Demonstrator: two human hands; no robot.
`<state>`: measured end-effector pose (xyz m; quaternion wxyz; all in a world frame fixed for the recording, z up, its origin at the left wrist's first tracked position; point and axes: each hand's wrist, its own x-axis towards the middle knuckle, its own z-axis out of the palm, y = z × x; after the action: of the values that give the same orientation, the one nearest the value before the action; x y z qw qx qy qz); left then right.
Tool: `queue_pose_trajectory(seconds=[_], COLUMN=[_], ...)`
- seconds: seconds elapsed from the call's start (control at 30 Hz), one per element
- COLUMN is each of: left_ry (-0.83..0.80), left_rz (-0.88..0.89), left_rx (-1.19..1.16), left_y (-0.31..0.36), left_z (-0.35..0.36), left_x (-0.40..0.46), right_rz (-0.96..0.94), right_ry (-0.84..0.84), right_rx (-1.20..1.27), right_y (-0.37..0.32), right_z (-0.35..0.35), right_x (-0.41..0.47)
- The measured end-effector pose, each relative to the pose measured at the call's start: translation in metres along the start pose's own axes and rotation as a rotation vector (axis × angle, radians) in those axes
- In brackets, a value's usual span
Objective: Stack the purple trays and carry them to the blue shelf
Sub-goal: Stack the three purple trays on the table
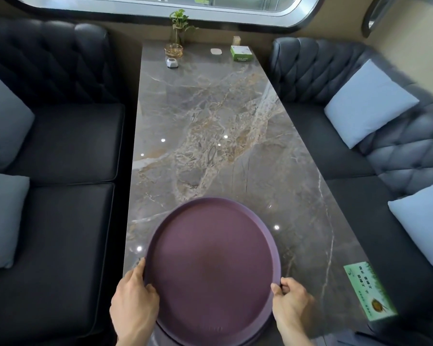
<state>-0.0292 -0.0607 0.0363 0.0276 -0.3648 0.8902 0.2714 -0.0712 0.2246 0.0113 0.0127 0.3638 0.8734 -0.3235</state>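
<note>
A stack of round purple trays (211, 268) sits at the near end of the grey marble table (210, 126); the rim of a lower tray shows under the top one at its near and right edges. My left hand (133, 300) grips the stack's left rim, thumb on top. At the right rim, my right hand (293, 303) holds on the same way. No blue shelf is in view.
Dark tufted sofas with pale cushions (368, 101) flank the table on both sides. At the far end stand a small plant (179, 28), a gold wire holder (173, 49), a green box (241, 53) and small white items. A green card (368, 290) lies at the near right edge.
</note>
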Motion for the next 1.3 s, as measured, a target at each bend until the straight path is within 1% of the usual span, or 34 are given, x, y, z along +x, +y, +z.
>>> queue_pose_trajectory(seconds=[0.17,0.5,0.63,0.77,0.97,1.1,1.3], left_ry=[-0.02,-0.013,-0.025,-0.042,-0.045,-0.066,-0.052], left_rz=[0.012,0.073,0.129,0.147,0.131,0.104,0.081], left_rx=[-0.011,-0.03,0.002,0.016,0.097,0.106,0.107], left_y=[-0.005,-0.011,-0.014,-0.015,-0.011,-0.005,-0.003], left_z=[0.003,0.004,0.005,0.005,0.008,0.011,0.01], left_x=[0.0,-0.001,0.0,0.004,0.006,0.018,0.034], right_rz=[-0.052,-0.05,-0.059,-0.056,-0.047,-0.035,0.0], right_ry=[-0.013,-0.026,-0.022,-0.029,-0.03,-0.03,-0.048], right_rx=[-0.054,-0.07,-0.068,-0.07,-0.071,-0.093,-0.083], right_y=[0.003,0.002,0.002,0.001,0.001,0.001,0.001], right_z=[-0.001,0.0,0.0,0.0,-0.001,0.001,-0.001], right_x=[-0.001,-0.001,-0.001,-0.002,0.0,0.0,0.005])
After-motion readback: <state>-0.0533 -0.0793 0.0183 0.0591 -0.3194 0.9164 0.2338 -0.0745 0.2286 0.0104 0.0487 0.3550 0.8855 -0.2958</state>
